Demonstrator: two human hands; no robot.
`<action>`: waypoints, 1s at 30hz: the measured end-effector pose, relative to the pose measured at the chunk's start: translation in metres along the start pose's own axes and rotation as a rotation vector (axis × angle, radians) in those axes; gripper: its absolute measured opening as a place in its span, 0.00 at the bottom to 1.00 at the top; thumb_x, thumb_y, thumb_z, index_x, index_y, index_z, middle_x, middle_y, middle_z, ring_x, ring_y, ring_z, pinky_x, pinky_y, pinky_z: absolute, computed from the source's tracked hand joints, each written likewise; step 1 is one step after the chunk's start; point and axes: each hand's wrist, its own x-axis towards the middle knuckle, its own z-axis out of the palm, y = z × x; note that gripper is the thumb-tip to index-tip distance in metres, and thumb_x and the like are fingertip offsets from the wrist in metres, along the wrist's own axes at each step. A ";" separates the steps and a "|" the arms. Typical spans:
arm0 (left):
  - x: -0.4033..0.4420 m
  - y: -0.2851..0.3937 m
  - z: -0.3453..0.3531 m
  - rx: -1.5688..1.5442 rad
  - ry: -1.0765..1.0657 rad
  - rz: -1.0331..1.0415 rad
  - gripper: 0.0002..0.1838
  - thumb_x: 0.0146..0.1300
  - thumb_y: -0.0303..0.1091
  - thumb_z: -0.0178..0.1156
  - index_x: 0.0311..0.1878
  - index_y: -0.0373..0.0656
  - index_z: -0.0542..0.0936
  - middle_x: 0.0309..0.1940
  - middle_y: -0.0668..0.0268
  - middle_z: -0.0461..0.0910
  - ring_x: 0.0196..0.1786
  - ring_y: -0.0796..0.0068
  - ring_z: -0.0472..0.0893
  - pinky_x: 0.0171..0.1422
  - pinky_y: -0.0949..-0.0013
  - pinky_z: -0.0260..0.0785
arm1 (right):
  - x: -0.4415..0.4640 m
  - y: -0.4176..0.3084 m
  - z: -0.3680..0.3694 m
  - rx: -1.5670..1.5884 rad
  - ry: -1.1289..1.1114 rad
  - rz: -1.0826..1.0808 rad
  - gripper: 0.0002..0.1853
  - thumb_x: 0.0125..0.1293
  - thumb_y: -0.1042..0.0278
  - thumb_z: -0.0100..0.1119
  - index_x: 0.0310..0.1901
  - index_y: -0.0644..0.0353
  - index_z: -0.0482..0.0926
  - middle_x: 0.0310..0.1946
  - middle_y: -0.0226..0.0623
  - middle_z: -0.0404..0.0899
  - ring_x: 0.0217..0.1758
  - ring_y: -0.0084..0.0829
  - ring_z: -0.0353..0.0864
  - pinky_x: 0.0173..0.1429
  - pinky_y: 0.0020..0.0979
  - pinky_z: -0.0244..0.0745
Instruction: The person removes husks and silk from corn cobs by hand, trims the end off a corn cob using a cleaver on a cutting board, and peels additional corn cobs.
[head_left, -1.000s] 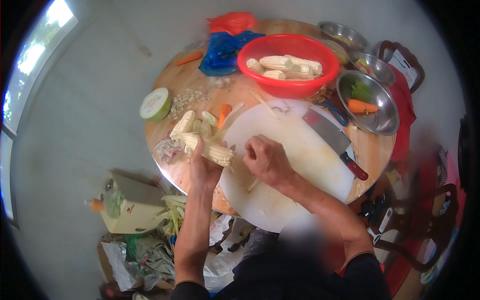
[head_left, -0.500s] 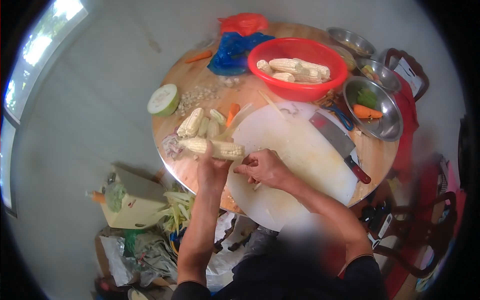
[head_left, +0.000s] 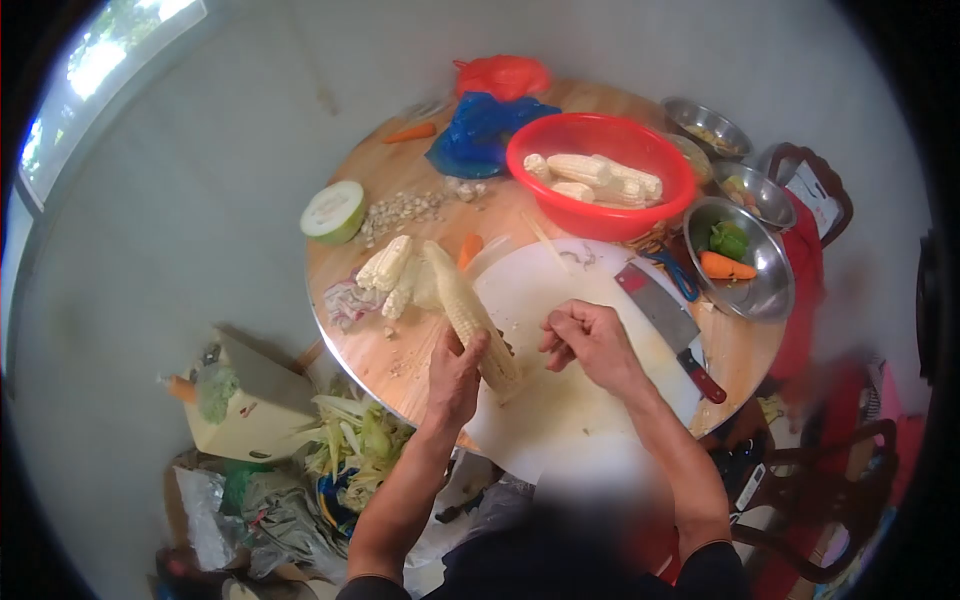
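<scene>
A pale ear of corn point(head_left: 462, 300) slants across the near left of the round white cutting board point(head_left: 560, 400). My left hand point(head_left: 458, 375) is wrapped round its lower half. To the right of it, over the board, my right hand point(head_left: 592, 345) hovers apart from the corn, fingers curled in a pinch. Whatever is between those fingertips, if anything, is too small to make out. Several corn pieces point(head_left: 388, 265) lie on the table left of the board. A cleaver point(head_left: 660, 305) with a dark red handle rests on the board's right side.
At the back stands a red basin point(head_left: 600, 222) of corn. Steel bowls point(head_left: 770, 285) line the right, one with a carrot point(head_left: 727, 266). A cut melon point(head_left: 334, 211), garlic cloves point(head_left: 405, 212) and a blue bag point(head_left: 485, 135) are on the wooden table point(head_left: 350, 300). Husks point(head_left: 350, 430) lie below.
My left hand has turned the corn from nearly level to a steep slant and shifted right. My right hand has moved right, away from the corn. The view has tilted slightly.
</scene>
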 end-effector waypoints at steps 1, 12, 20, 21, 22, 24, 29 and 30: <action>-0.001 -0.006 0.005 0.034 0.004 0.014 0.26 0.72 0.40 0.64 0.65 0.38 0.69 0.48 0.60 0.79 0.47 0.66 0.82 0.53 0.60 0.78 | 0.001 -0.001 0.005 -0.069 0.010 -0.048 0.16 0.76 0.58 0.61 0.46 0.67 0.79 0.31 0.36 0.84 0.24 0.22 0.82 0.31 0.24 0.79; -0.018 -0.016 0.042 0.481 -0.134 0.073 0.33 0.65 0.45 0.71 0.67 0.38 0.71 0.48 0.67 0.76 0.49 0.78 0.75 0.54 0.70 0.71 | 0.009 -0.021 0.010 -0.997 0.353 -0.503 0.17 0.74 0.53 0.60 0.37 0.60 0.75 0.24 0.48 0.81 0.30 0.56 0.82 0.34 0.49 0.74; -0.016 -0.036 0.035 0.299 -0.126 -0.009 0.31 0.76 0.57 0.56 0.66 0.38 0.73 0.43 0.65 0.80 0.42 0.75 0.79 0.47 0.70 0.74 | -0.006 0.003 -0.017 -0.871 0.408 -0.468 0.17 0.77 0.62 0.54 0.31 0.64 0.74 0.24 0.54 0.76 0.28 0.57 0.78 0.32 0.47 0.71; -0.016 -0.033 0.035 0.245 -0.139 -0.012 0.31 0.77 0.58 0.55 0.67 0.38 0.72 0.43 0.65 0.80 0.41 0.75 0.79 0.46 0.70 0.74 | -0.008 0.004 -0.020 -0.846 0.398 -0.384 0.18 0.77 0.62 0.53 0.31 0.65 0.74 0.23 0.54 0.75 0.26 0.56 0.77 0.32 0.46 0.71; -0.015 -0.031 0.035 0.190 -0.154 -0.015 0.32 0.77 0.58 0.55 0.67 0.38 0.72 0.42 0.65 0.80 0.40 0.75 0.80 0.44 0.70 0.74 | -0.009 0.003 -0.021 -0.847 0.402 -0.385 0.18 0.77 0.62 0.53 0.31 0.65 0.74 0.23 0.54 0.75 0.26 0.56 0.77 0.32 0.46 0.71; -0.016 -0.027 0.038 0.204 -0.171 -0.041 0.33 0.75 0.59 0.57 0.68 0.38 0.72 0.44 0.67 0.79 0.44 0.77 0.77 0.50 0.70 0.72 | -0.012 -0.002 -0.021 -0.615 0.334 -0.369 0.21 0.78 0.56 0.53 0.30 0.64 0.73 0.22 0.53 0.74 0.25 0.53 0.77 0.33 0.46 0.71; -0.024 -0.029 0.043 0.365 -0.237 0.007 0.34 0.73 0.58 0.61 0.68 0.38 0.72 0.46 0.69 0.77 0.49 0.78 0.74 0.55 0.70 0.70 | -0.005 -0.032 -0.002 -0.791 0.331 -0.307 0.24 0.78 0.50 0.52 0.30 0.63 0.74 0.22 0.50 0.76 0.26 0.52 0.80 0.35 0.49 0.71; -0.025 -0.030 0.044 0.385 -0.261 0.040 0.34 0.73 0.57 0.62 0.68 0.38 0.72 0.47 0.68 0.78 0.49 0.78 0.75 0.55 0.70 0.70 | -0.003 -0.035 -0.001 -0.872 0.311 -0.282 0.24 0.78 0.50 0.52 0.30 0.63 0.75 0.22 0.50 0.78 0.27 0.53 0.81 0.35 0.50 0.71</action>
